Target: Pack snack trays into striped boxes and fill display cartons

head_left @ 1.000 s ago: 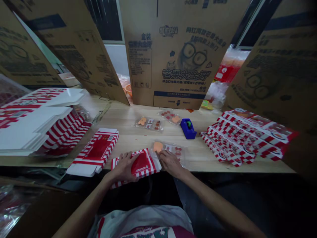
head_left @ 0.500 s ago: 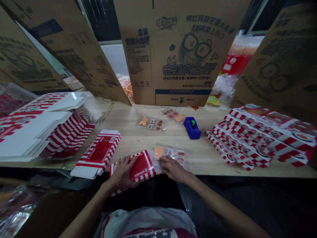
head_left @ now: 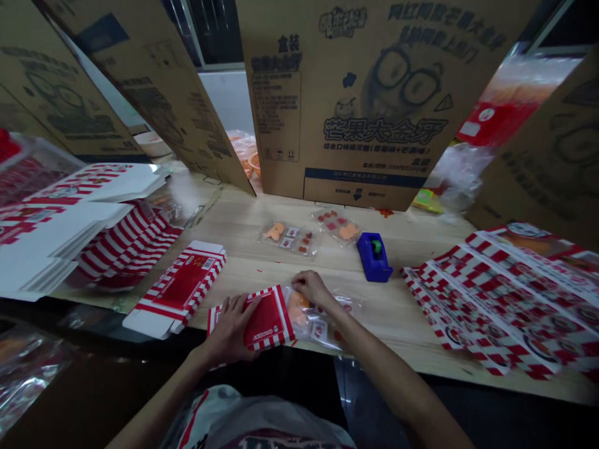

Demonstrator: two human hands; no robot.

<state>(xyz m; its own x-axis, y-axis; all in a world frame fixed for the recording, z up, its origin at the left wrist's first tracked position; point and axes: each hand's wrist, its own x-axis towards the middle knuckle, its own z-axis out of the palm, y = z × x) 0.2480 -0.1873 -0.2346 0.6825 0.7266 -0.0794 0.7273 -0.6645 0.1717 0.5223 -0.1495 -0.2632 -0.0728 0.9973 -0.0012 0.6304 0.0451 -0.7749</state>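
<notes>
My left hand (head_left: 234, 327) is wrapped over a red-and-white striped carton (head_left: 269, 319) at the table's front edge. Against the carton's right end lies a clear candy packet (head_left: 321, 330) with orange and reddish pieces inside. It seems to overlap a second packet (head_left: 350, 304), partly covered by my right wrist. The curled fingers of my right hand (head_left: 311, 287) pinch at the upper left edge of the packets; the fingertips are partly hidden. Another striped carton (head_left: 185, 284) lies flat to the left of my left hand.
Two more candy packets (head_left: 292, 239) lie farther back, near a blue tape dispenser (head_left: 374, 257). White-and-red folded cartons (head_left: 93, 221) are stacked at left, and striped printed cartons (head_left: 505, 299) lie fanned at right. A tall cardboard panel (head_left: 337, 112) stands behind.
My right hand has moved slightly up and away from me, to the packets' far edge. A packet now lies lower, nearer the table edge. My left hand stays on the carton. The view has shifted.
</notes>
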